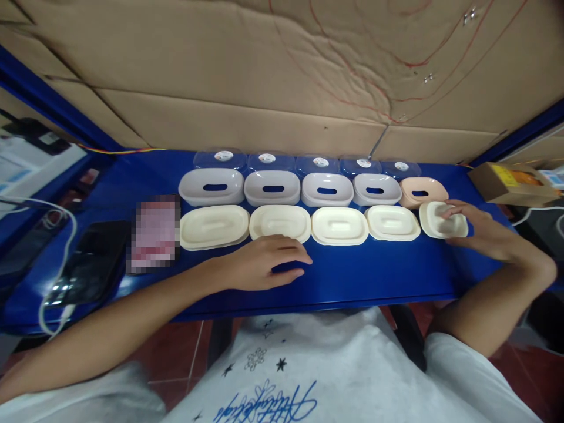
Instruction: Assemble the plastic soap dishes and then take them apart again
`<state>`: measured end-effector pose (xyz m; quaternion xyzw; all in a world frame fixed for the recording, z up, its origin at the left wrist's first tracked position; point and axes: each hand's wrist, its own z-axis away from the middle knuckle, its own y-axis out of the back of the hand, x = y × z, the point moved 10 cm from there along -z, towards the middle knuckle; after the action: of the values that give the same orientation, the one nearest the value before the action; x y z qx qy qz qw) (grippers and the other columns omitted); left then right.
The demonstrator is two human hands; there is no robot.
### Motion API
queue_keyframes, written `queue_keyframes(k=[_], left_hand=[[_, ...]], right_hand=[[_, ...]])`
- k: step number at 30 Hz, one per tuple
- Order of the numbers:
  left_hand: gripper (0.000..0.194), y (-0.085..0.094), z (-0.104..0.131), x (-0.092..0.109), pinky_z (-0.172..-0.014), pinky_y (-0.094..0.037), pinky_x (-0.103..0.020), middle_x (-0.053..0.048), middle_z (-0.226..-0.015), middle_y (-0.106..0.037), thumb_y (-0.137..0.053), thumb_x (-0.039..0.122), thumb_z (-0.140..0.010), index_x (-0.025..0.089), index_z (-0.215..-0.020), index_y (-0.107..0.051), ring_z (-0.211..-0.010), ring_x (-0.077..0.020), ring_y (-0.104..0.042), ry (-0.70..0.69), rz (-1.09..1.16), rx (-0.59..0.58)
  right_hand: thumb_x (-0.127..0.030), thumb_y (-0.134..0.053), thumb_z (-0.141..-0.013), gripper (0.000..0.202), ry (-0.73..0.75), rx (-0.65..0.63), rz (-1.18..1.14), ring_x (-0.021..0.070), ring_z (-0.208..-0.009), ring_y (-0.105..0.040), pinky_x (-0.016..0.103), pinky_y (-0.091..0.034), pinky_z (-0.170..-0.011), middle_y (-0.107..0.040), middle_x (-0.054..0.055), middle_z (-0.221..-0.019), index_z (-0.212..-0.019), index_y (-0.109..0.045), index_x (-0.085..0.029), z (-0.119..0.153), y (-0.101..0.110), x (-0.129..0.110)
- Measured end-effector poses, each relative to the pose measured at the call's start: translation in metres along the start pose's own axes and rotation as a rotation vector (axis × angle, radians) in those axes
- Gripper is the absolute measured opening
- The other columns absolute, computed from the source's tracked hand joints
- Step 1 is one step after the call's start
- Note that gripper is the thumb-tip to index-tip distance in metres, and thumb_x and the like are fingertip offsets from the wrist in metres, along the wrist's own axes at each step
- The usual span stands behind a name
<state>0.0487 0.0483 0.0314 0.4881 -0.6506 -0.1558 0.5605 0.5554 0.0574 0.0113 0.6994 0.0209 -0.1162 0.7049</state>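
Note:
A row of cream oval trays with rounded corners lies along the blue table, with a raised ridge showing in their middles. At the right end, my right hand point(478, 226) has its fingers and thumb on the last cream tray point(434, 218), gripping its right side. My left hand point(268, 261) rests palm down, fingers apart and holding nothing, at the front edge of the second cream tray from the left point(279, 218). Behind the trays stand several pale grey oval boxes point(273, 198) with slotted openings, and one peach box point(412, 197) at the right end.
Clear plastic covers with round stickers point(268, 157) line the back, against a cardboard wall point(220, 70). On the left are a pixelated pink item point(154, 232), a black phone point(90, 258) and a white cable point(73, 235). A cardboard box point(506, 191) stands at the right.

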Motion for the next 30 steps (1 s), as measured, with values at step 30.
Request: queue_keyframes(k=[30], left_hand=[[0.021, -0.001, -0.001, 0.003, -0.100, -0.063, -0.037, -0.008, -0.121, -0.082, -0.059, 0.031, -0.114, 0.022, -0.125, -0.075, -0.108, -0.0227, -0.079, -0.032, -0.056, 0.008]], right_hand=[[-0.069, -0.068, -0.091, 0.065, -0.109, -0.110, -0.359, 0.0400, -0.150, -0.060, 0.051, -0.043, -0.129, -0.073, 0.005, -0.151, -0.140, -0.079, -0.027, 0.017, -0.006, -0.022]])
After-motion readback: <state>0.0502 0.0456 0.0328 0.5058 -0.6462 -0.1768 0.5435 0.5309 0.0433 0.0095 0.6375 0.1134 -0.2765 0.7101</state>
